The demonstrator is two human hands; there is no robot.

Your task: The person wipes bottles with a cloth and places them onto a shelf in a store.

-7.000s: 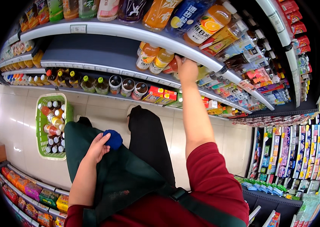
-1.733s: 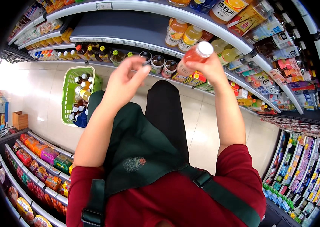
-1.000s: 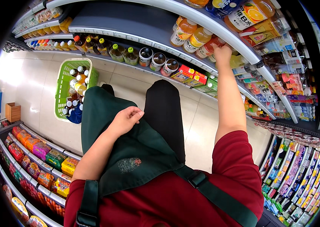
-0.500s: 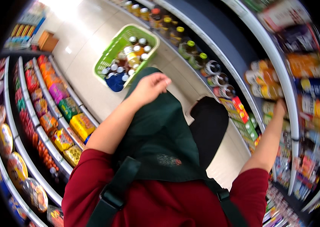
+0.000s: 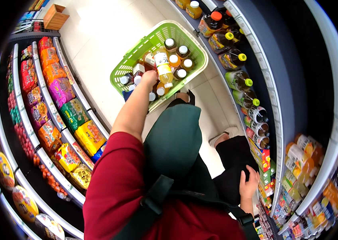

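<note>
Since the earlier frame the left hand (image 5: 150, 77) has dropped from the apron into the green basket (image 5: 193, 44) on the floor, fingers closing on a yellow-labelled bottle (image 5: 163, 66). This looks like the restocking pickup; next comes lifting it clear. The right hand (image 5: 249, 185) rests open on the thigh.

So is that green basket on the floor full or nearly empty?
Fairly full: the green basket holds many capped bottles, most upright, packed close. The left hand reaches in among them.
</note>
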